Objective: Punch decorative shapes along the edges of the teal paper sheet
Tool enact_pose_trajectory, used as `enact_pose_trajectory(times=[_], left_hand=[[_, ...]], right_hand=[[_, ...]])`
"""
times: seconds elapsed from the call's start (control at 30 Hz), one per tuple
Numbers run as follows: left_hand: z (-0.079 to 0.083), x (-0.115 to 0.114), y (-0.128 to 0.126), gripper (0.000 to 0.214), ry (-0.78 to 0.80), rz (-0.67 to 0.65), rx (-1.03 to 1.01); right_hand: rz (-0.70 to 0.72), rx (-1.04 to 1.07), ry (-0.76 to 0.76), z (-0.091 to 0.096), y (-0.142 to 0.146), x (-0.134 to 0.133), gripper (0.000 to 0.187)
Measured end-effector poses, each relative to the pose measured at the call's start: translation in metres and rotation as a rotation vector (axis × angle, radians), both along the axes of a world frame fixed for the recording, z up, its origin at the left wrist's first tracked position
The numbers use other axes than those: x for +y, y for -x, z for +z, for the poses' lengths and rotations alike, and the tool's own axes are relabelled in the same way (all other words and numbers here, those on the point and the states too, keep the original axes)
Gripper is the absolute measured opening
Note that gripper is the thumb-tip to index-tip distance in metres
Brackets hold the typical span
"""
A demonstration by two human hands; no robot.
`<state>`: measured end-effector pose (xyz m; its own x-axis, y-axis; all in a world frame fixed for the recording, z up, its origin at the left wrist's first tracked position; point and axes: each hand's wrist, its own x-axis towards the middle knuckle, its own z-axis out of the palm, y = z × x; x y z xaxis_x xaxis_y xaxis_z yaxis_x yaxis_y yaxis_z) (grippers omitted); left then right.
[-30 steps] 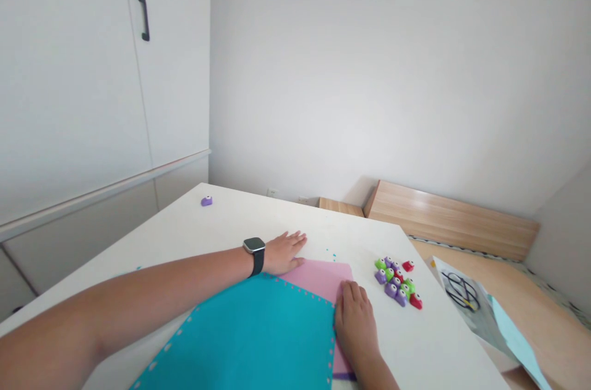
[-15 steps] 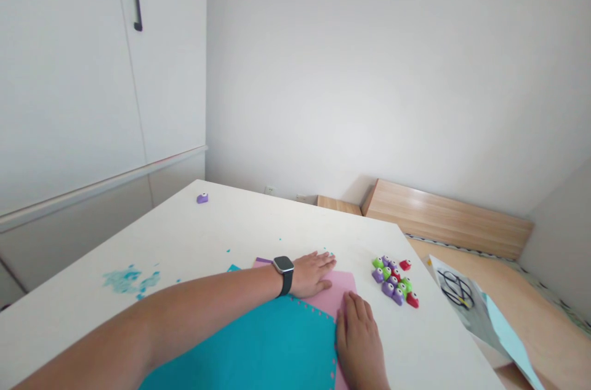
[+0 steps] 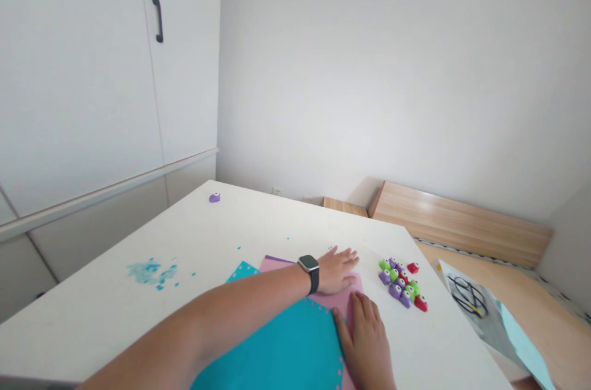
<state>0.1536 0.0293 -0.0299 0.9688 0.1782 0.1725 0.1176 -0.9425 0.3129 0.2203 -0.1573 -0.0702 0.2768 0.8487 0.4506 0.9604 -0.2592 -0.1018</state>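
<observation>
A blue sheet of paper point(image 3: 286, 347) with small holes along its edges lies on top of a pink sheet point(image 3: 337, 300), whose color shows through the holes. A purple edge point(image 3: 276, 258) shows under the pink one at the back. My left hand point(image 3: 336, 270), with a watch point(image 3: 308, 264) on its wrist, rests flat across the pink sheet's far edge, fingers spread, its tips over the table. My right hand point(image 3: 369, 334) lies on the sheets' right side, fingers stretched out, thumb on the blue sheet's edge. Neither hand grips anything visible. My left forearm hides part of the sheets.
Several small red, green and purple craft punches point(image 3: 399, 285) cluster on the white table point(image 3: 272, 218) to the right. One purple punch point(image 3: 215, 197) stands at the far left corner. Blue paper scraps point(image 3: 152, 271) lie at left. A black cable point(image 3: 467, 296) lies beyond the table's right edge.
The view has shifted, so the scene sits slightly farther right. My left hand's fingers are more spread, and my right thumb sticks out farther from the fingers over the blue edge.
</observation>
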Motion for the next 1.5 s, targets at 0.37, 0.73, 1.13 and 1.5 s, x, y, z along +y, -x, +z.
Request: enact_pose_trajectory(times=[0.37, 0.73, 1.13, 1.5], left_hand=[[-0.027, 0.059, 0.03, 0.062, 0.002, 0.23, 0.072], [0.001, 0.127, 0.189, 0.036, -0.073, 0.651, -0.017], [0.023, 0.014, 0.11, 0.058, 0.059, 0.348, 0.043], [0.031, 0.002, 0.11, 0.047, 0.139, 0.318, 0.129]], right_hand=[[-0.006, 0.021, -0.031, -0.008, -0.007, 0.001, 0.059], [0.029, 0.105, -0.053, -0.019, -0.02, 0.0, 0.062], [0.029, 0.122, -0.179, -0.041, -0.024, -0.03, 0.066], [-0.043, 0.111, -0.213, -0.043, -0.016, -0.033, 0.07]])
